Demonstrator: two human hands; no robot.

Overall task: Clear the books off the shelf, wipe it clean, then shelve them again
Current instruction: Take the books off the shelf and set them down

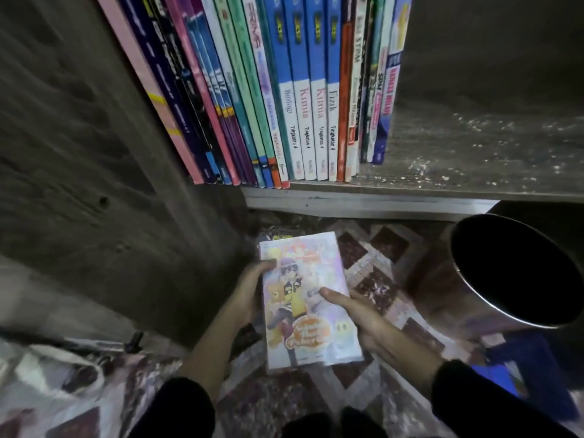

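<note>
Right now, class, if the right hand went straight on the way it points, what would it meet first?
The comic book: the right hand holds it, thumb on the cover, pointing up and left. Carried on across the cover, it would likely reach the left hand at the far edge.

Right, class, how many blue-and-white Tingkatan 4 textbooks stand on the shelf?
4. They stand side by side on the shelf: Biologi, then Kimia, a second Kimia, and Fizik. No others show; any copy behind the row would be hidden.
</note>
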